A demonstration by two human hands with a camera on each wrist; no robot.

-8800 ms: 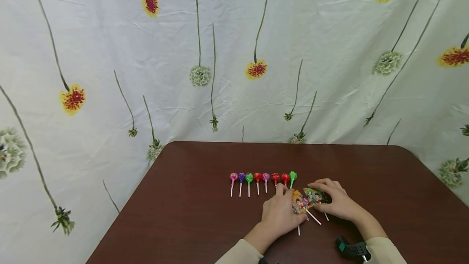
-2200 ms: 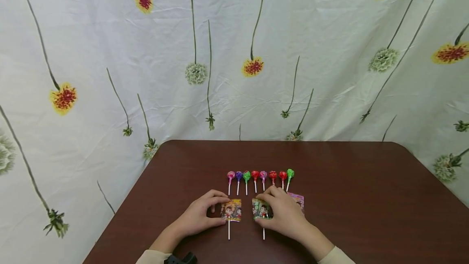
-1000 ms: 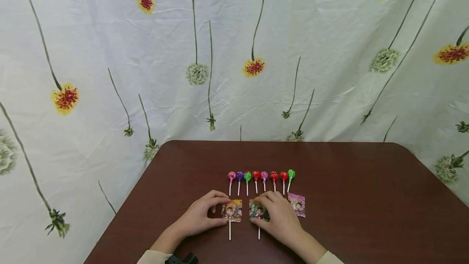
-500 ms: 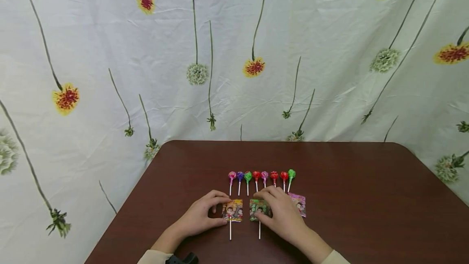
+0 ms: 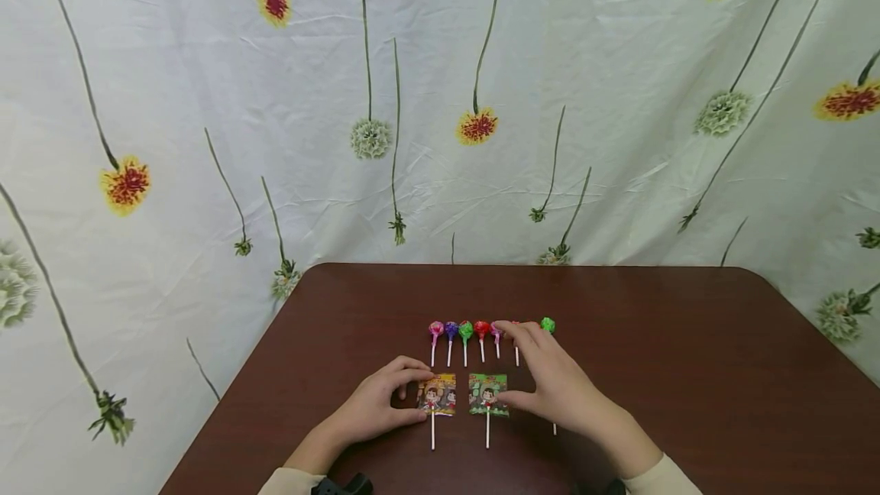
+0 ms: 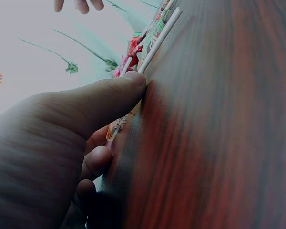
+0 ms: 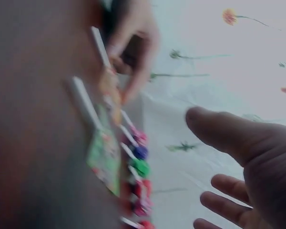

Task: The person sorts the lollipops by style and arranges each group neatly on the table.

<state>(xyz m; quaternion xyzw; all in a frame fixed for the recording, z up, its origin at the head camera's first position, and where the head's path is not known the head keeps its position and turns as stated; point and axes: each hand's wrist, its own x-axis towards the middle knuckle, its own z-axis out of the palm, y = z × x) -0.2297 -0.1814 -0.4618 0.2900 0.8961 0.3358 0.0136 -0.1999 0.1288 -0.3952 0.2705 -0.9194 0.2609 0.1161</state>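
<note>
In the head view, my left hand (image 5: 374, 405) holds a flat lollipop in an orange square wrapper (image 5: 444, 396) by its edges, between thumb and fingers, on the table. Right of it lies a lollipop in a green square wrapper (image 5: 486, 386), stick toward me. My right hand (image 5: 564, 380) hovers above and right of that one, fingers spread and holding nothing; the right wrist view shows the same hand (image 7: 267, 167) apart from everything. Under it a white stick (image 5: 554, 428) pokes out; the rest of that lollipop is hidden.
A row of several round lollipops lies behind the hands, from a pink lollipop (image 5: 436, 329) at left to a green lollipop (image 5: 547, 324) at right; the right hand covers part of it. The dark brown table (image 5: 687, 342) ends at a flowered white cloth (image 5: 619, 136).
Earlier the wrapped lollipops were bunched at the right; now the orange and green ones lie apart, farther left. My right hand has released the green-wrapped lollipop and moved up and right. My left hand stays.
</note>
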